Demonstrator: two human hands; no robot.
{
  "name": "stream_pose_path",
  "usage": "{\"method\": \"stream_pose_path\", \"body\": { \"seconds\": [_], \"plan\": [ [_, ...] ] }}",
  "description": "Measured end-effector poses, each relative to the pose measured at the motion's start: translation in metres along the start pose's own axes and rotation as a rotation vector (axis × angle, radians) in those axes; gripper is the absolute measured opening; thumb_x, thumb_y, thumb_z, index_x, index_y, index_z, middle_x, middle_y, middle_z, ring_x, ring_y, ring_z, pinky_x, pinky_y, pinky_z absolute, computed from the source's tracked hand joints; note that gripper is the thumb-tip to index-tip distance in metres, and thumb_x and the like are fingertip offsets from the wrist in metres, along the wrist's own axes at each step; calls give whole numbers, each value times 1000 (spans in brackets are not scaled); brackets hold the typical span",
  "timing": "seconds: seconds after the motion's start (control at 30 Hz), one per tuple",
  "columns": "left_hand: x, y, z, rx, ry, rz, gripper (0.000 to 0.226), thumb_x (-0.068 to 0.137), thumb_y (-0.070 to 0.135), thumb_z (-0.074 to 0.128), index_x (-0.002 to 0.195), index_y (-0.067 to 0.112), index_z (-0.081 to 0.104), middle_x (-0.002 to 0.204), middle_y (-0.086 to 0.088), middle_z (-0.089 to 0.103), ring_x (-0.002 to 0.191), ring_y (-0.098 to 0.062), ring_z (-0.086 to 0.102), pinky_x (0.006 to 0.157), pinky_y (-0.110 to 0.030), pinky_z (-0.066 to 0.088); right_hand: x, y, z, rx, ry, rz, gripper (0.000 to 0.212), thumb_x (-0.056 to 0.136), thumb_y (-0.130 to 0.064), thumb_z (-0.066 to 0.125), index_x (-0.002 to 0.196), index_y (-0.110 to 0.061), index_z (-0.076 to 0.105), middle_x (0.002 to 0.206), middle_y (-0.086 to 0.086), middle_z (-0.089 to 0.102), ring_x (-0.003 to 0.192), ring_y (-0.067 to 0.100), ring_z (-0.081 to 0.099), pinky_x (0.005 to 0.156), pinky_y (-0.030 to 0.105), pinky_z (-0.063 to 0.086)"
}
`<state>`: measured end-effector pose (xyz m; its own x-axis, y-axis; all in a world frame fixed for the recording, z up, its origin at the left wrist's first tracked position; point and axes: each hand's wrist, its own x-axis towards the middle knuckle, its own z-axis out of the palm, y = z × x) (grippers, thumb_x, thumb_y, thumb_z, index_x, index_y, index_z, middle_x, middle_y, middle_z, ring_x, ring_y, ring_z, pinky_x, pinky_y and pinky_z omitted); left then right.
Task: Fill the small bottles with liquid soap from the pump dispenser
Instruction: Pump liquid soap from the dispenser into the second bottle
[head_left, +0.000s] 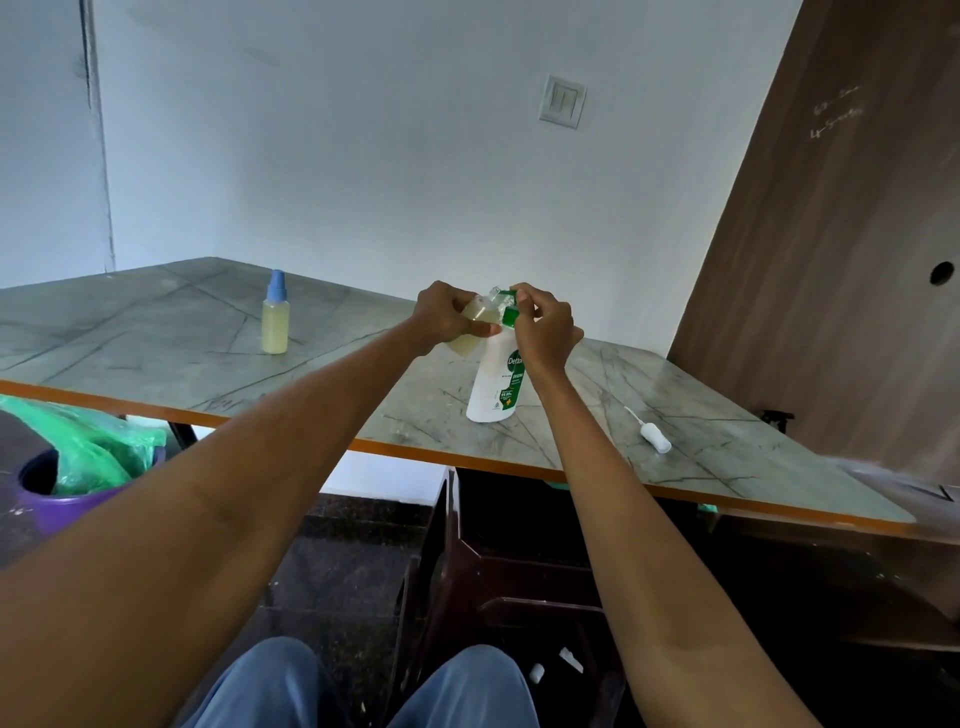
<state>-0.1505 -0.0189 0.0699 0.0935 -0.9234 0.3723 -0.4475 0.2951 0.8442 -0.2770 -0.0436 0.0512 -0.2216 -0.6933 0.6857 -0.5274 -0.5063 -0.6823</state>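
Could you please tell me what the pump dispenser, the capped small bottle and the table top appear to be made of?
Pump dispenser: opaque white plastic, slightly glossy, with a printed label and a green pump.
Capped small bottle: probably clear plastic, since yellowish liquid shows through; matte blue cap.
Table top: marble-patterned surface, likely laminate given its orange edge band.

Two small bottles are counted: one with a blue cap (275, 316) at ten o'clock on the table (156, 332), one uncapped (470, 325) at the centre. One pump dispenser (493, 384) is seen just beside it at three o'clock. One detached white sprayer cap (653, 435) is counted at four o'clock. Two hands are shown: left (445, 317), right (545, 332). One purple bin (57, 499) is noted at eight o'clock.
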Motion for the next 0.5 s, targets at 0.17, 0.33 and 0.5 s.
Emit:
{"method": "stream_pose_path", "body": {
  "seconds": [0.17,0.33,0.5],
  "plan": [
    [2,0,2,15,4,7,52,70,24,79,116,7,64,114,-10,65,91,-16,53,77,-26,43,3,1,-6,40,-25,3,24,96,-25,49,106,-24,70,118,-6,67,104,15,57,91,30,18],
    [1,0,1,5,14,9,52,69,24,80,115,7,65,113,-11,66,92,-17,54,78,-27,44,0,-2,-2,-7,-11,0,25,95,-22,48,106,-23,71,119,-4,67,103,18,57,89,30,18],
    [-3,0,1,-3,52,6,52,66,23,82,111,6,66,105,-9,67,88,-17,57,78,-29,49,-3,-8,-10,27,-54,24,26,97,-26,47,111,-22,70,124,-4,65,109,17,56,91,30,18]
  ]
}}
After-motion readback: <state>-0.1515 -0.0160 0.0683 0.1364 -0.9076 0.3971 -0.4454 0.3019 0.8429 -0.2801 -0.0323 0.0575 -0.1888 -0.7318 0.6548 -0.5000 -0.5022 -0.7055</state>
